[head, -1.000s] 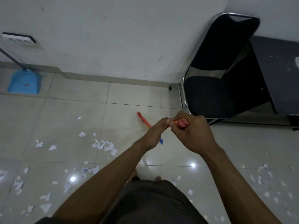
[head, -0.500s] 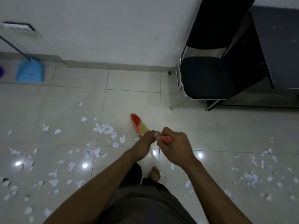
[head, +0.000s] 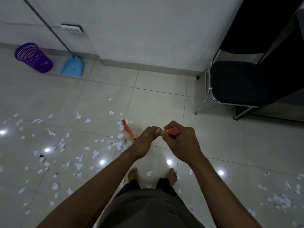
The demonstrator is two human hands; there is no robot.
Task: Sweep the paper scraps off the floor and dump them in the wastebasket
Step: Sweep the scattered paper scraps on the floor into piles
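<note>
- Head view: your right hand [head: 182,142] and left hand [head: 144,142] both clamp the broom [head: 129,131] handle for control.
- Bristles meet paper scraps [head: 119,144], gathering them toward the wastebasket [head: 33,57].

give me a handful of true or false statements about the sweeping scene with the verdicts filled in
1. Both hands grip the orange broom handle, left hand and right hand. True.
2. The purple mesh plastic wastebasket lies tipped over on the tiles. False: it stands upright by the wall.
3. The light blue plastic dustpan stands right of the wastebasket. True.
4. The floor is swept clean of white paper scraps. False: scraps lie scattered on both sides of the person.
5. The black padded chair sits at the left of the view. False: it is at the right.
</note>
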